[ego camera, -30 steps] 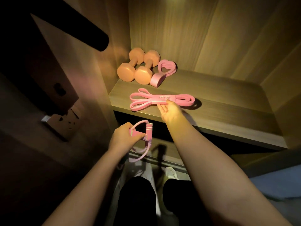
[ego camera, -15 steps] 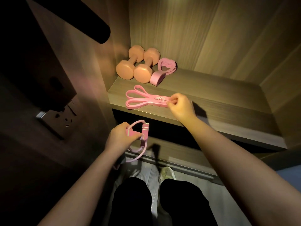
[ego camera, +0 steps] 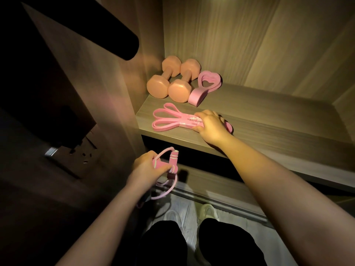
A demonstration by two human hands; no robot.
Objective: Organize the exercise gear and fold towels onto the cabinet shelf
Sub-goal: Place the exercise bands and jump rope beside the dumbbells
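The fingers point(ego camera: 200, 114) of my right hand point(ego camera: 210, 127) curl over the folded pink resistance band point(ego camera: 169, 120), with the thumb against its near edge, so I am pinching the stacked layers at the printed label. The band lies flat on the cabinet shelf point(ego camera: 278, 127), close to the front edge. Its loops fan out to the left of my hand and one loop end peeks out to the right.

My left hand point(ego camera: 146, 166) is lower, in front of the shelf edge. It is clenched around the pink handles of a stretchy cord point(ego camera: 172, 160), whose loops dangle below my fist.

Behind the band, in the shelf's back left corner, two peach dumbbells point(ego camera: 172, 83) lie side by side and touching. A pink heart-shaped piece point(ego camera: 205, 85) sits just beside them on the right. The rest of the shelf stretches away to the right. No towels are in view.

I judge the step in hand to be tidying the band. To do it well I should press the layers flat together and slide the bundle rather than lift it, so the loops do not spring apart. I should line it up parallel to the shelf edge and a little further back. That leaves space near the dumbbells for the cord and the right side for towels
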